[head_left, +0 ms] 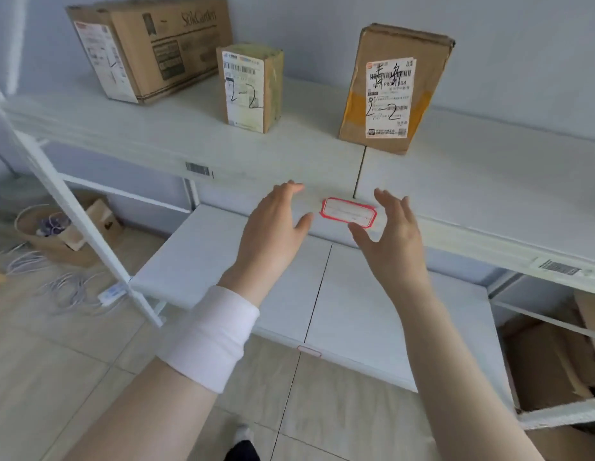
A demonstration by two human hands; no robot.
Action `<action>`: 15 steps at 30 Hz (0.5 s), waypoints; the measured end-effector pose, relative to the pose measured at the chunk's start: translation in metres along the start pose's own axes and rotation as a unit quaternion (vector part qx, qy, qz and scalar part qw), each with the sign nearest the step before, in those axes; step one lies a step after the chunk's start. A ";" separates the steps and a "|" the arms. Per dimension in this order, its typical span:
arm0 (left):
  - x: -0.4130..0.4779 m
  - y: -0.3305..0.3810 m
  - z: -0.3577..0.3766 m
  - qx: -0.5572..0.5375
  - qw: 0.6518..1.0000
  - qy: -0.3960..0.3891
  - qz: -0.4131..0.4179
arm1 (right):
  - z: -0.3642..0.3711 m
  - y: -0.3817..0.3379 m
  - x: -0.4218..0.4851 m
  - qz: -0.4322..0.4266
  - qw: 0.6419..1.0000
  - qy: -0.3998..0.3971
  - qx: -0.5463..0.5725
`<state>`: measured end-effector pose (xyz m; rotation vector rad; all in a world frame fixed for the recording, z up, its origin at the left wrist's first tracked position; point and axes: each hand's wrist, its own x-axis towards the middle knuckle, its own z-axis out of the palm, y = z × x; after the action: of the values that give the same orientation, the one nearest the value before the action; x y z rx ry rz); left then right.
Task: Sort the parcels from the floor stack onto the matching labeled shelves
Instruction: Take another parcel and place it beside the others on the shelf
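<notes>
**Empty hands at the shelf front, and a tall parcel that looks tippy**

I am seeing both hands carrying nothing. The left hand, above a white cloth wristband, and the right hand are hovering open with fingers spread. They are either side of the red-bordered white label on the front edge of the white upper shelf.

Three parcels are sitting on that shelf:
- a large brown cardboard box lying toward the back left corner;
- a small box wrapped in yellowish tape standing mid-shelf;
- a tall brown cardboard parcel with yellow tape standing beside the seam between the boards.

The two smaller ones are hand-marked "2-2". The floor stack is not showing from here.

I am judging the tall parcel the weak point. It is standing on a narrow end, so a knock from a rising hand or an incoming box could tip it toward the front edge.

The label's writing is too faint for me to read, so I am risking a mis-sort if I trust it unchecked.

Loose white cables are lying on the floor at left and could snag a foot on the way to fetch more.
</notes>
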<state>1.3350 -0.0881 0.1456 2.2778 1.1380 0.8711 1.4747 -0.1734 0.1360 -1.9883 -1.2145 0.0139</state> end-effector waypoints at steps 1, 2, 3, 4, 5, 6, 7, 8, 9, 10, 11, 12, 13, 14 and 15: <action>-0.016 -0.002 -0.004 0.009 1.000 0.000 -0.010 | 0.003 -0.003 -0.014 -0.013 1.000 -0.007 0.005; -0.032 -0.004 -0.008 0.017 1.000 0.001 -0.021 | 0.005 -0.008 -0.027 -0.024 1.000 -0.014 0.007; -0.046 -0.006 -0.013 0.023 0.999 0.001 -0.031 | 0.008 -0.012 -0.040 -0.033 0.999 -0.021 0.007; -0.060 -0.009 -0.017 0.032 0.999 0.000 -0.040 | 0.011 -0.016 -0.052 -0.042 0.999 -0.030 0.006; -0.073 -0.013 -0.021 0.044 0.998 -0.002 -0.047 | 0.014 -0.020 -0.063 -0.049 0.998 -0.040 0.008; -0.087 -0.017 -0.025 0.057 0.997 -0.006 -0.056 | 0.017 -0.025 -0.075 -0.050 0.997 -0.054 0.012; -0.100 -0.022 -0.029 0.066 0.995 -0.010 -0.071 | 0.021 -0.029 -0.088 -0.048 0.996 -0.071 0.016; -0.114 -0.028 -0.032 0.072 0.993 -0.017 -0.088 | 0.025 -0.032 -0.100 -0.047 0.995 -0.089 0.016; -0.128 -0.034 -0.035 0.078 0.991 -0.025 -0.106 | 0.030 -0.034 -0.113 -0.046 0.993 -0.106 0.013; -0.143 -0.041 -0.038 0.083 0.989 -0.033 -0.122 | 0.035 -0.036 -0.127 -0.046 0.991 -0.122 0.009; -0.159 -0.049 -0.039 0.087 0.986 -0.040 -0.136 | 0.040 -0.038 -0.141 -0.045 0.989 -0.139 0.002; -0.175 -0.059 -0.041 0.088 0.983 -0.048 -0.151 | 0.047 -0.039 -0.156 -0.041 0.987 -0.158 -0.006; -0.192 -0.068 -0.041 0.089 0.981 -0.056 -0.166 | 0.055 -0.039 -0.173 -0.034 0.983 -0.180 -0.015; -0.210 -0.078 -0.041 0.091 0.978 -0.060 -0.181 | 0.062 -0.039 -0.188 -0.028 0.978 -0.205 -0.023; -0.228 -0.087 -0.041 0.092 0.974 -0.064 -0.196 | 0.070 -0.039 -0.204 -0.024 0.972 -0.230 -0.030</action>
<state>1.1543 -0.2226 0.0428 2.1014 1.5913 0.4747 1.3084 -0.2762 0.0367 -2.0739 -1.5664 0.4411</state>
